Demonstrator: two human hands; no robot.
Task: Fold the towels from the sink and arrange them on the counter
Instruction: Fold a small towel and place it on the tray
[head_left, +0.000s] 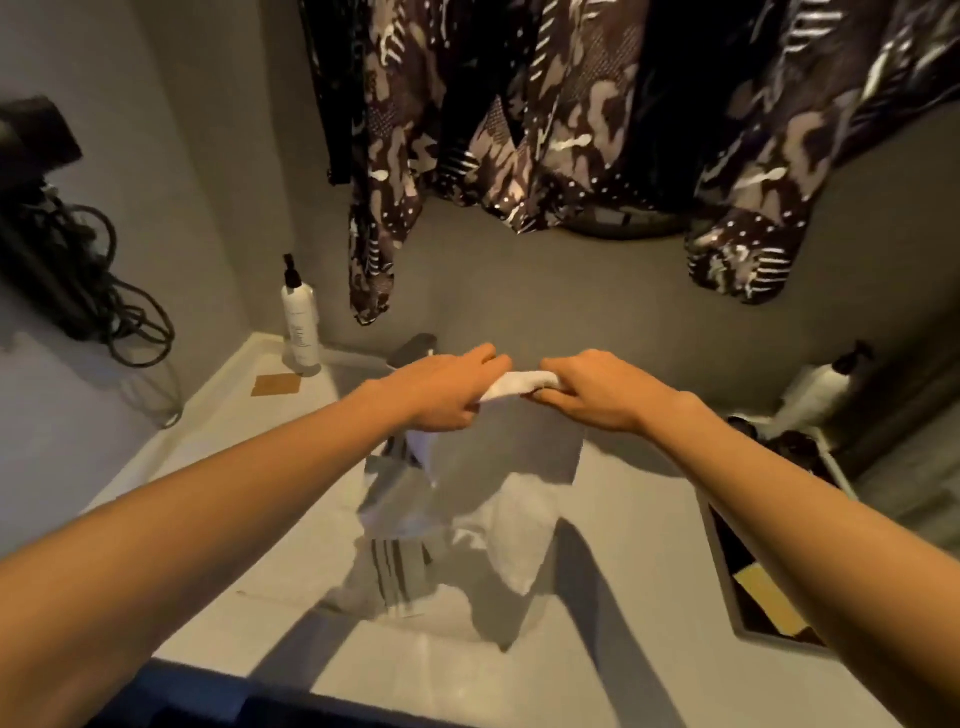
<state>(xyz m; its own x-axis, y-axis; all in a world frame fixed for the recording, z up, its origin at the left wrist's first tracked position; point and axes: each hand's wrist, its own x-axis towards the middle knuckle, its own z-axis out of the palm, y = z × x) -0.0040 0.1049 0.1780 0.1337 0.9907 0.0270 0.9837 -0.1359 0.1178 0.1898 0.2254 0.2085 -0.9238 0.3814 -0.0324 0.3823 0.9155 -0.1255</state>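
A white towel hangs by its top edge, lifted above the sink. My left hand pinches that edge on the left and my right hand pinches it on the right, close together. Below, more towels lie crumpled in the basin: a plain white one and a striped one. The white counter spreads to the left of the sink. The hanging towel hides the back of the basin and much of the faucet.
A white pump bottle and a tan card sit at the counter's back left. Black cables hang on the left wall. Patterned dark garments hang overhead. At right stand a dark tray and another pump bottle.
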